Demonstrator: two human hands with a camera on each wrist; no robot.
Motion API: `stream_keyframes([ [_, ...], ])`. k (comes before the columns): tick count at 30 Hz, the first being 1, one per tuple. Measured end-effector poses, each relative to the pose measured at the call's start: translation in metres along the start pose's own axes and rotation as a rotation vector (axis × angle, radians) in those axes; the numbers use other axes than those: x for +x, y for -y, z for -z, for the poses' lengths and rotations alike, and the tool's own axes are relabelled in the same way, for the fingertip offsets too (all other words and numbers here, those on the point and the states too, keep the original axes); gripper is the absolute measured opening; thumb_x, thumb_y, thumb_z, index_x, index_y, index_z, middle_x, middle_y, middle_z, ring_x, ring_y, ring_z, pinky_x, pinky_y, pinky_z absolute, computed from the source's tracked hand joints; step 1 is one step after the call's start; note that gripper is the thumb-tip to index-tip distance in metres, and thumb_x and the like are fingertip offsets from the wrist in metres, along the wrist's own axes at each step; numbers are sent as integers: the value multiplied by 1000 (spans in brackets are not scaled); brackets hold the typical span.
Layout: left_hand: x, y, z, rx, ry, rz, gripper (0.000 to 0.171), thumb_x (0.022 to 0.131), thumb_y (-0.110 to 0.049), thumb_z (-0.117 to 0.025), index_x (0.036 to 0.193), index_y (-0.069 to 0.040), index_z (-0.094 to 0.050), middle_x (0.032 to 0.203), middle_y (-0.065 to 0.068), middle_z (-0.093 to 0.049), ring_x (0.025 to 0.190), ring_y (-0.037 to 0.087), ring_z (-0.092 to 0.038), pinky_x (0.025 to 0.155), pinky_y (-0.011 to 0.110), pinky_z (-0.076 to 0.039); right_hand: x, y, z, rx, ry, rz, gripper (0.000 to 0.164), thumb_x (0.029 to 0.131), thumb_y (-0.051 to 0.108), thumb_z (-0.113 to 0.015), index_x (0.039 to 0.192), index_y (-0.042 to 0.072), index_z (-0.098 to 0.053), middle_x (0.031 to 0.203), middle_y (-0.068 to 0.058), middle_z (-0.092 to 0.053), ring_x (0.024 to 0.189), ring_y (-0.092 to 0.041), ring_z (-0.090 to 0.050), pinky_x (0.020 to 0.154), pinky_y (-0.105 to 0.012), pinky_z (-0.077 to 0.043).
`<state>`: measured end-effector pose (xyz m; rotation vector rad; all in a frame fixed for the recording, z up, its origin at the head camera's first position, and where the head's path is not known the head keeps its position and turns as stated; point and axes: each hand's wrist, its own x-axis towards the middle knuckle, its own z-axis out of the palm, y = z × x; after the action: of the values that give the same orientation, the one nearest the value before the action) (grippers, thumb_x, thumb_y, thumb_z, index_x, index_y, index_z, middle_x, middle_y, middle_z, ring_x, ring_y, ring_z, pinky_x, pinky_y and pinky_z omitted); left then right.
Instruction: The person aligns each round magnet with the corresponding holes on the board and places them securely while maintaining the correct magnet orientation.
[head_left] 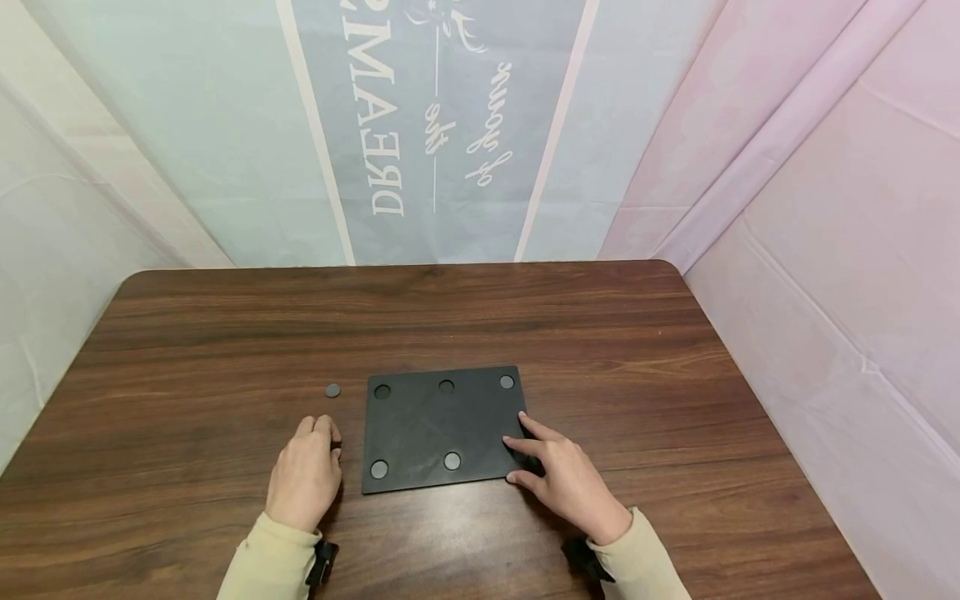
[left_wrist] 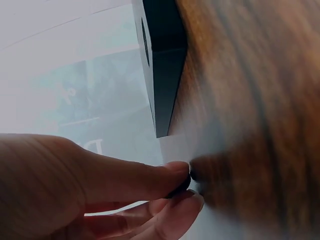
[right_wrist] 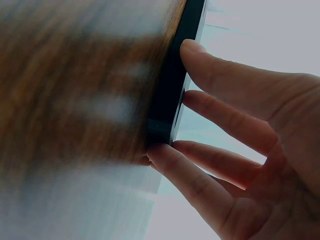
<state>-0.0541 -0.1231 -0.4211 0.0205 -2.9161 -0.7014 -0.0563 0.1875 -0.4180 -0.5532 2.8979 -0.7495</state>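
A flat black rectangular board point(head_left: 420, 429) with round recesses lies on the table. Lighter grey discs show in its far right, near left and near middle recesses; the far left and far middle ones look dark. My left hand point(head_left: 303, 475) is just left of the board and pinches a small dark disc point(left_wrist: 181, 188) between thumb and fingertips, close above the table. Beyond that hand, a loose grey disc point(head_left: 333, 390) lies on the wood. With spread, nearly straight fingers, my right hand point(head_left: 566, 479) touches the board's right end, hiding its near right corner.
The brown wood-grain table point(head_left: 637, 350) extends around the board on every side. Behind it hangs a pale printed cloth point(head_left: 450, 125) with lettering, and a light cloth wall point(head_left: 840, 250) stands on the right. Dark straps sit at both wrists.
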Motion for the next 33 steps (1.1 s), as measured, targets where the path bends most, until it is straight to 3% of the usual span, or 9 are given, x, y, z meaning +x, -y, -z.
stream_keyframes([
  [14, 6, -8, 0, -29, -15, -33, 10, 80, 9, -60, 85, 1, -61, 77, 12, -58, 66, 32, -60, 52, 41, -48, 0, 0, 0, 2, 5, 1, 44, 76, 27, -75, 117, 17, -66, 138, -15, -48, 117, -31, -56, 87, -43, -51],
  [33, 23, -19, -5, -76, 7, -59, 11, 81, 8, -60, 89, 0, -64, 83, 14, -61, 69, 31, -62, 57, 40, -51, 0, -1, 0, 3, 6, 2, 44, 76, 28, -75, 118, 17, -66, 138, -16, -48, 118, -30, -56, 88, -42, -51],
])
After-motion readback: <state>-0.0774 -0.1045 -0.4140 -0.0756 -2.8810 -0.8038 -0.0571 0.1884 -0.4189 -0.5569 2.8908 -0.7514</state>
